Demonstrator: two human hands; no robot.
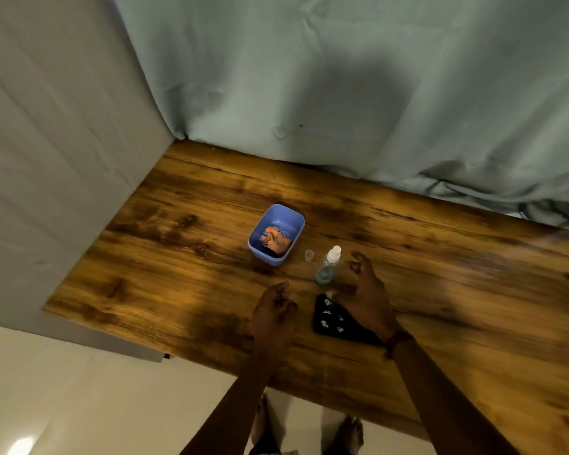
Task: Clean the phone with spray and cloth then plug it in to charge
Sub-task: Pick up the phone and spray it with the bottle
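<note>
A spray bottle (329,266) is shown upright on a wooden table (178,257), just left of the nearer right hand (363,290), spread empty-fingered above the dark phone (332,318); the left hand (273,313) is held loosely curled, empty, farther off.

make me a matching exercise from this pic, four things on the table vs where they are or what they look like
Things:
1 cloth
2 cap
3 bottle
4 phone

Descriptions:
a partly under the right hand
b inside the blue tub
c stands between tub and bottle
d white top, bluish liquid

Pairs: 1-b, 2-c, 3-d, 4-a
</note>
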